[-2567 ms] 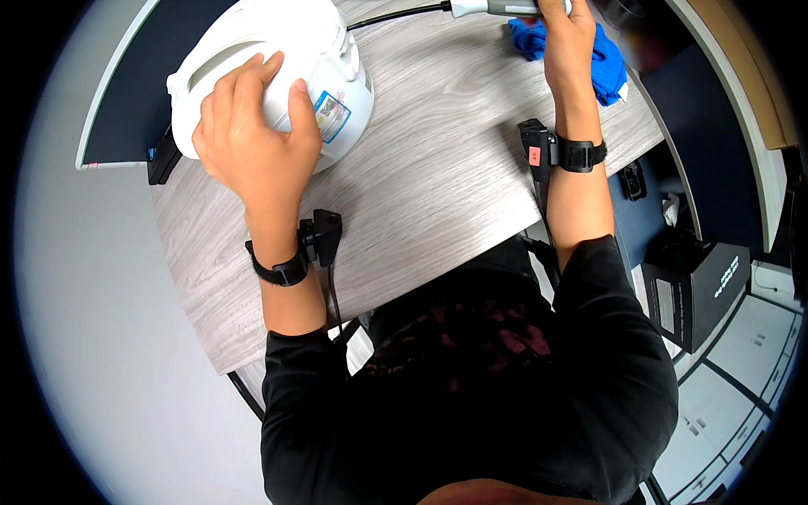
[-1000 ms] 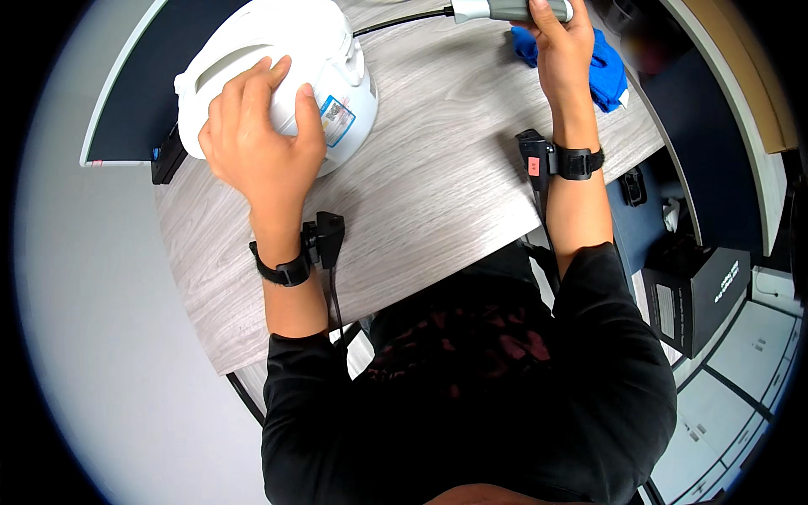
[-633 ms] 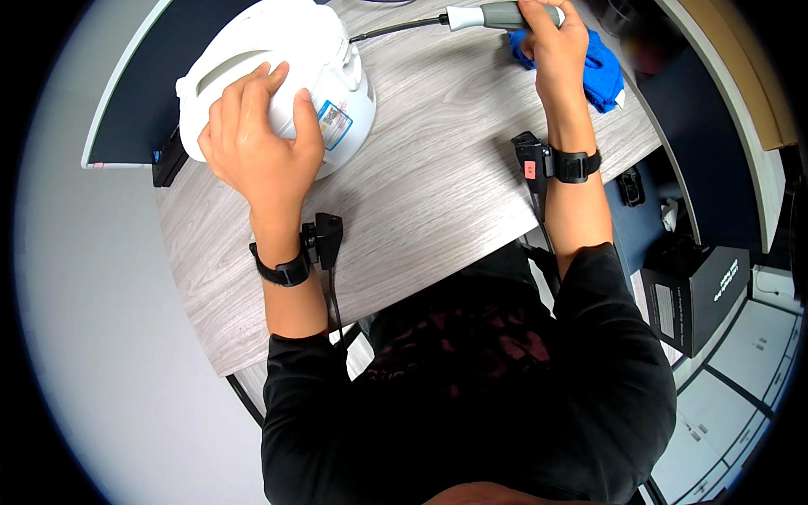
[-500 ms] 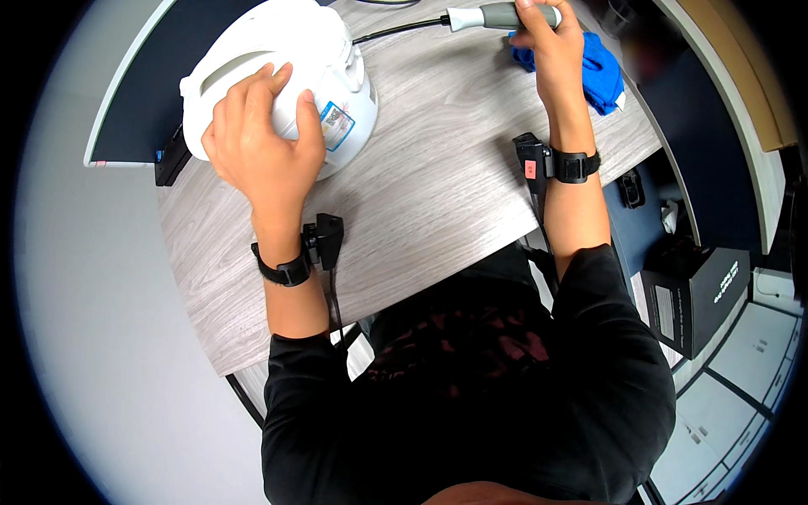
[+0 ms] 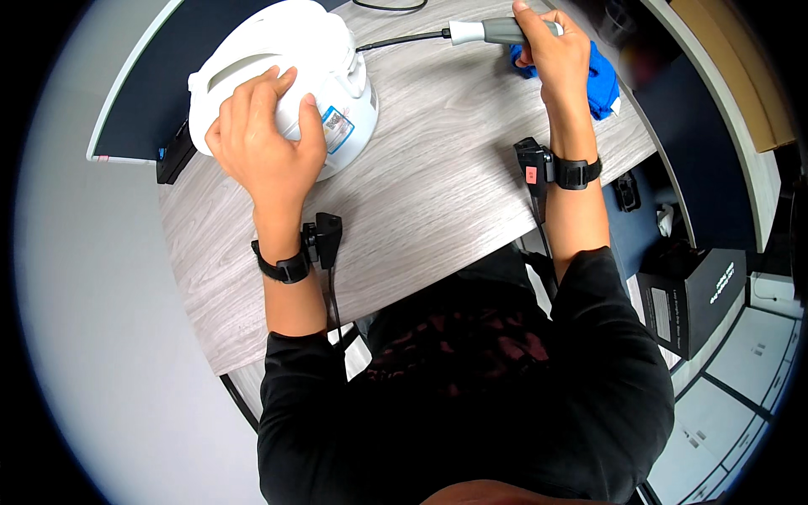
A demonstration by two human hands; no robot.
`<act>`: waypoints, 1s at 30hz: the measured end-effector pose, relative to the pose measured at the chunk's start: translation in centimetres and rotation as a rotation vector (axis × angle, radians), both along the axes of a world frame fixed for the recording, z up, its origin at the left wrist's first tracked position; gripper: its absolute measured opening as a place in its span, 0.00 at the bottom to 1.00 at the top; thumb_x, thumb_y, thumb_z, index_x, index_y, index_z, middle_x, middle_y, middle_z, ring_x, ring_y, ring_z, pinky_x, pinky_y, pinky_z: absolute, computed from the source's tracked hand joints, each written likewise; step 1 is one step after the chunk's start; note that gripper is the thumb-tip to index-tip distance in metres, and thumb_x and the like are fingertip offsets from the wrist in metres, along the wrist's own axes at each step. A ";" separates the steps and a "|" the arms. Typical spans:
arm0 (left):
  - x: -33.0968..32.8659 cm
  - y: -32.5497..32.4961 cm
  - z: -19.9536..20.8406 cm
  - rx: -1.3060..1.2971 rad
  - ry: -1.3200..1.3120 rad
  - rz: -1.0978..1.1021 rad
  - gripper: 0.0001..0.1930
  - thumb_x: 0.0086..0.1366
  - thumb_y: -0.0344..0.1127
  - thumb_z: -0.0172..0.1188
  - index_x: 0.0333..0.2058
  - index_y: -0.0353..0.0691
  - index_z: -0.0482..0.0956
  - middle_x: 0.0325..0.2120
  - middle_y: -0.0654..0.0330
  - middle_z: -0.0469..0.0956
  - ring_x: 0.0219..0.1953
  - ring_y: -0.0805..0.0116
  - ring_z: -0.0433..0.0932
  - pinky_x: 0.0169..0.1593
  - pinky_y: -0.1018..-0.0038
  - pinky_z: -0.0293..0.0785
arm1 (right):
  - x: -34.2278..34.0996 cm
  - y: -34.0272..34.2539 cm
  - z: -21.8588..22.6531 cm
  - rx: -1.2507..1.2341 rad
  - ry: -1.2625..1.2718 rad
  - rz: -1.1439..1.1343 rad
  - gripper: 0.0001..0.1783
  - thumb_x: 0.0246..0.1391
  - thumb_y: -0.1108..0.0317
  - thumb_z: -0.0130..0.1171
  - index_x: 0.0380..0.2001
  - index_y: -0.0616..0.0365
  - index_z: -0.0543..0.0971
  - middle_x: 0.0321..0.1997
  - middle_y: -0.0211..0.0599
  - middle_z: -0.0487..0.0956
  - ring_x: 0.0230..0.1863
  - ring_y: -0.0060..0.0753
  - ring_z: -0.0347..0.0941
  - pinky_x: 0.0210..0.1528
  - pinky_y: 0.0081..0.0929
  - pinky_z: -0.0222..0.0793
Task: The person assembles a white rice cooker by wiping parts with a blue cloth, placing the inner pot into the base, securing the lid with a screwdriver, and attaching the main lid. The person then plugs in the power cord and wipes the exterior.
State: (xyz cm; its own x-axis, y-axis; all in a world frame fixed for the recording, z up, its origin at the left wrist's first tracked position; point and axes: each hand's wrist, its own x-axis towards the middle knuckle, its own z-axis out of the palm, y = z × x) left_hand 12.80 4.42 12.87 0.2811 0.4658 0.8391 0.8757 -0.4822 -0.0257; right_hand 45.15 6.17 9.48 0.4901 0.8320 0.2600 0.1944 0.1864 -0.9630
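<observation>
A rounded white rice cooker [image 5: 332, 63] stands at the far left of the desk, a blue-edged label on its side. My left hand [image 5: 268, 135] lies on top of it with the fingers spread. To the right, my right hand [image 5: 551, 46] is closed round the grey and white handle of a screwdriver [image 5: 488, 31]. Its long dark shaft runs leftward, and the tip meets the cooker's side near the latch-like part; the exact contact is too small to make out. Just beyond my right wrist lies a crumpled blue cloth [image 5: 602, 84].
The wood-grain desk [image 5: 421, 194] has a dark partition [image 5: 147, 84] at its left and a black cable [image 5: 391, 7] at the far edge. A black device [image 5: 177, 151] sits behind the cooker. Lower right, a black box [image 5: 694, 299] stands beside white cabinets [image 5: 749, 353].
The screwdriver's handle and my right hand have shifted slightly nearer and to the right. The cooker's top leans or turns a little rightward under my left hand.
</observation>
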 end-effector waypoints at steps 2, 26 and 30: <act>-0.3 0.0 0.1 0.009 0.016 0.006 0.14 0.55 0.39 0.68 0.42 0.49 0.86 0.44 0.68 0.85 0.46 0.68 0.80 0.50 0.71 0.62 | 0.0 0.0 -0.3 0.074 -0.005 0.046 0.18 0.53 0.64 0.70 0.41 0.64 0.76 0.23 0.38 0.80 0.19 0.26 0.76 0.20 0.22 0.71; -7.4 -3.6 1.1 -0.353 -0.175 -0.059 0.23 0.59 0.42 0.72 0.51 0.42 0.80 0.54 0.54 0.80 0.62 0.52 0.72 0.63 0.54 0.62 | -6.6 0.0 -0.5 -0.308 -0.111 0.519 0.29 0.50 0.59 0.76 0.53 0.62 0.81 0.34 0.41 0.85 0.30 0.26 0.80 0.33 0.24 0.76; -4.9 -3.7 -0.5 -0.141 -0.072 0.006 0.30 0.53 0.45 0.76 0.52 0.37 0.79 0.53 0.43 0.77 0.60 0.40 0.70 0.56 0.49 0.69 | -8.3 2.2 -2.2 -0.426 -0.337 0.514 0.30 0.47 0.59 0.77 0.50 0.65 0.82 0.31 0.43 0.85 0.26 0.27 0.79 0.29 0.23 0.75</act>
State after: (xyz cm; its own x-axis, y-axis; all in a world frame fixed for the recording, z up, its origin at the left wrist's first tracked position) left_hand 7.93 0.77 12.38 0.2190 0.5823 0.7829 0.8759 -0.4709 0.1052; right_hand 36.83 8.40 7.24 -0.0372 0.9970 -0.0686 0.4808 -0.0423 -0.8758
